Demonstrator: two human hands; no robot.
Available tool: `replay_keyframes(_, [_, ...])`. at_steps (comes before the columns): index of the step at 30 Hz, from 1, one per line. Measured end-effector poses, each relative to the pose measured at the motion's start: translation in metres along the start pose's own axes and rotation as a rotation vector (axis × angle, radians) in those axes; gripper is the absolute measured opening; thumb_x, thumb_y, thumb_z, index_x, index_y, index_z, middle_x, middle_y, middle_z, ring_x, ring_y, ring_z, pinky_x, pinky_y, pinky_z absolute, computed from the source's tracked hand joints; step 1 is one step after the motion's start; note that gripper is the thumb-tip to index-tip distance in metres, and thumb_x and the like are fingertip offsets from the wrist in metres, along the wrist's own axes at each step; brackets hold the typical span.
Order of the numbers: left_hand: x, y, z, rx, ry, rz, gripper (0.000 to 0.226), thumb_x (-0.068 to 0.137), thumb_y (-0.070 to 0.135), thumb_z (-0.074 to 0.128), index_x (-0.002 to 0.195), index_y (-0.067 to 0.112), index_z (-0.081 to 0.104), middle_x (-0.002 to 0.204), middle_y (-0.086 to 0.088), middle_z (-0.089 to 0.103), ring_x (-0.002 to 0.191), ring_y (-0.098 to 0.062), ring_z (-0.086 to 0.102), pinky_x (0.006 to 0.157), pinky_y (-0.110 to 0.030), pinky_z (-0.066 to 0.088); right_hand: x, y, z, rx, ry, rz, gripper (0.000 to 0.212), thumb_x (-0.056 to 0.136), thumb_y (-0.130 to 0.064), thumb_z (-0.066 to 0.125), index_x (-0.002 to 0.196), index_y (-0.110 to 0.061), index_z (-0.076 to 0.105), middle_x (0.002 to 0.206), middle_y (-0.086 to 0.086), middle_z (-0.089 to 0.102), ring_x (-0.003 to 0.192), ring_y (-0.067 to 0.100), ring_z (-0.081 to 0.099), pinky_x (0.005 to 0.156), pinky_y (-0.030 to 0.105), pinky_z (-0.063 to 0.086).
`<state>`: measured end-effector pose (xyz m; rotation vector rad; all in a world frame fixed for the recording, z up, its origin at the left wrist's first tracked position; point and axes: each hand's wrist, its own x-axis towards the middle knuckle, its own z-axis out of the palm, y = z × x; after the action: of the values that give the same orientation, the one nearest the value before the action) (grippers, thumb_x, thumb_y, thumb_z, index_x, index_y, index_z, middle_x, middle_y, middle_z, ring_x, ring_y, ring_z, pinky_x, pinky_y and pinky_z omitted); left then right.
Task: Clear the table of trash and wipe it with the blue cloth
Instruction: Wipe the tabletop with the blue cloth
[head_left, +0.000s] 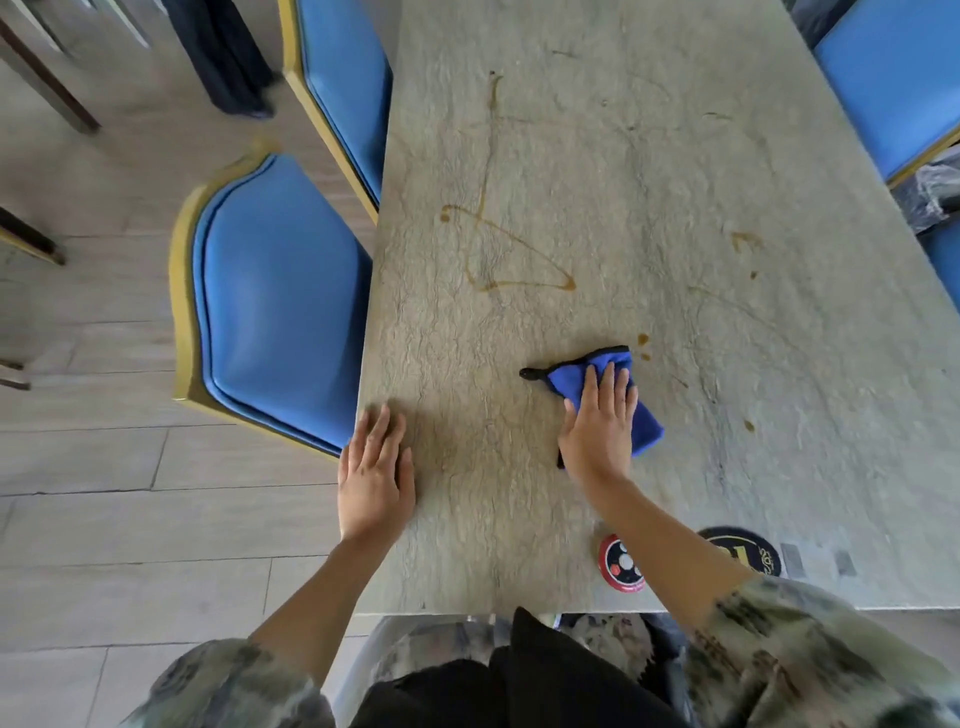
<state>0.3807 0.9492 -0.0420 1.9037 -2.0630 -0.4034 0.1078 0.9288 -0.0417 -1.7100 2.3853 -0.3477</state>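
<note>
One blue cloth (602, 387), crumpled, black-edged, under flat right hand (600, 428).

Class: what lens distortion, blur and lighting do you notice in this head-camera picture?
Head view: wide-angle bending curves the table edges and chairs; soft blur at the top left corner; even light, faint shadow beside the left hand; blue cloth and right hand sharp.

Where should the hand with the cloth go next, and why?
Probably a short push forward and slightly right. The right hand presses flat on the blue cloth, and small brown drips lie just beyond its far edge. The big brown looping stain farther up the table could follow. The left hand rests flat at the table's edge, seemingly bracing.
</note>
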Motion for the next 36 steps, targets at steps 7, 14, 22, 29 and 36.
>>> replay_keyframes(7, [-0.032,-0.012,-0.001,-0.146,0.072,-0.113,0.044,0.099,0.021,0.038,0.141,0.010,0.045,0.154,0.000,0.030,0.144,-0.015,0.023,0.115,-0.033,0.027,-0.018,-0.098,0.031,0.047,-0.078,-0.431,0.053,0.094,-0.022,0.053,0.140,0.000,0.039,0.148,0.022,0.036,0.141,0.037,0.026,0.116,0.046,0.012])
replay_keyframes(14, [-0.045,-0.018,0.000,-0.154,0.068,-0.068,0.052,0.096,0.022,0.030,0.145,0.007,0.036,0.155,-0.004,0.029,0.141,-0.019,0.031,0.111,-0.033,0.032,-0.038,-0.078,0.031,-0.010,-0.150,-0.854,0.057,0.089,-0.024,0.057,0.141,-0.007,0.040,0.150,0.013,0.037,0.141,0.028,0.028,0.116,0.043,0.019])
replay_keyframes(22, [-0.045,-0.016,-0.001,-0.202,0.065,-0.096,0.046,0.100,0.018,0.034,0.146,0.013,0.036,0.157,0.006,0.024,0.140,-0.015,0.033,0.108,-0.027,0.036,0.041,-0.140,0.045,0.003,-0.137,-0.548,0.052,0.090,-0.015,0.059,0.139,-0.005,0.044,0.145,0.019,0.041,0.138,0.039,0.031,0.114,0.049,0.016])
replay_keyframes(29, [-0.047,-0.016,-0.011,-0.444,0.164,-0.315,0.041,0.101,0.016,0.037,0.141,0.013,0.044,0.142,-0.001,0.049,0.122,-0.015,0.053,0.091,-0.019,0.041,-0.002,-0.180,0.053,0.053,-0.198,-0.818,0.051,0.091,-0.018,0.054,0.139,-0.009,0.044,0.149,0.015,0.036,0.141,0.035,0.025,0.117,0.045,0.012])
replay_keyframes(36, [-0.085,-0.025,-0.009,-0.435,0.145,-0.385,0.034,0.100,0.012,0.039,0.130,0.006,0.054,0.121,-0.008,0.062,0.108,-0.023,0.059,0.090,-0.020,0.041,-0.030,-0.097,0.036,0.054,-0.173,-0.941,0.047,0.093,-0.027,0.045,0.137,-0.012,0.048,0.145,0.008,0.045,0.139,0.026,0.033,0.117,0.041,0.017])
